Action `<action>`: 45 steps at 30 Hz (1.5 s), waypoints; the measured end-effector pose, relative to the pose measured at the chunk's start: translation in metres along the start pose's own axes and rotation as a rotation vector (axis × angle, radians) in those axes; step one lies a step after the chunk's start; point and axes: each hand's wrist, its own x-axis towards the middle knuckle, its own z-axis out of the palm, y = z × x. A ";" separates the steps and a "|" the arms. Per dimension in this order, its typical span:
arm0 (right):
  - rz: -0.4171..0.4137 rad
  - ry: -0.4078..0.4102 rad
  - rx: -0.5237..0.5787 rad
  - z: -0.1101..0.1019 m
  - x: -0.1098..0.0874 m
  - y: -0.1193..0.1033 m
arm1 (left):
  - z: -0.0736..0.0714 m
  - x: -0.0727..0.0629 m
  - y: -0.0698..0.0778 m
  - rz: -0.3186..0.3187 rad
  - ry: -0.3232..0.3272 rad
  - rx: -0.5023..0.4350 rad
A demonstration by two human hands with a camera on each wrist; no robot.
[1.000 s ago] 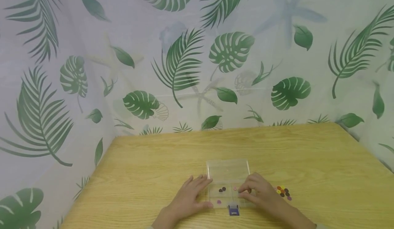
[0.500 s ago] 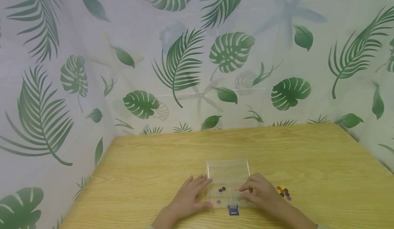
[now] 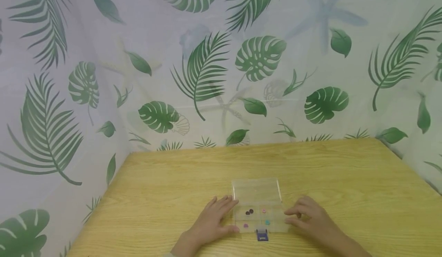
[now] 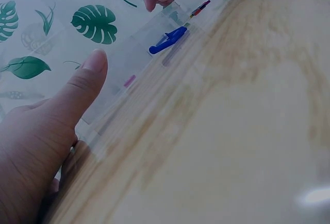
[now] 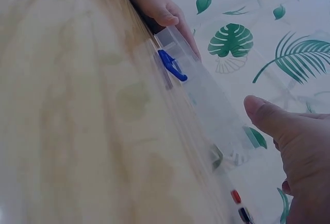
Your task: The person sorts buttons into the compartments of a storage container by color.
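A clear plastic compartment box [image 3: 246, 232] lies on the table with its lid [image 3: 255, 190] raised at the back and a blue latch [image 3: 262, 235] at the front. Its compartments hold two dark discs [image 3: 249, 211], a pink disc [image 3: 264, 211], a purple disc [image 3: 246, 225] and a teal disc [image 3: 267, 222], all small and button-like. My left hand [image 3: 215, 218] rests along the box's left side, fingers straight and thumb at the front corner. My right hand [image 3: 309, 214] is over the box's right end, thumb and forefinger apart, with nothing visible between them.
Beyond the box's right end, a red disc [image 5: 235, 196] and a dark disc [image 5: 244, 214] lie on the table in the right wrist view; the right hand hides them in the head view. A leaf-patterned cloth [image 3: 207, 76] stands behind the wooden table [image 3: 172, 176].
My right hand let go of the teal disc, which lies in a front compartment, and moved right toward the box's end, covering the loose discs. The left hand has stayed put.
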 end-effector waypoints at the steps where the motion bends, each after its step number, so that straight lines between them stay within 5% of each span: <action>1: -0.002 -0.001 0.001 -0.003 -0.002 0.000 | 0.000 0.000 0.000 0.002 -0.002 -0.001; 15: 0.000 0.016 -0.040 -0.040 -0.032 0.010 | -0.002 -0.001 0.001 0.001 -0.008 -0.007; 22: 0.208 -0.064 -0.114 -0.056 -0.045 0.005 | -0.003 -0.001 0.002 -0.001 -0.010 0.001; 32: 0.025 -0.113 0.052 -0.057 -0.054 0.017 | -0.004 -0.001 0.002 0.000 -0.008 -0.005; 38: 0.017 -0.119 0.138 -0.054 -0.055 0.014 | -0.004 -0.001 0.002 -0.005 -0.014 0.004; 45: 0.039 -0.123 0.088 -0.053 -0.058 0.016 | -0.003 -0.001 0.002 -0.004 -0.016 -0.008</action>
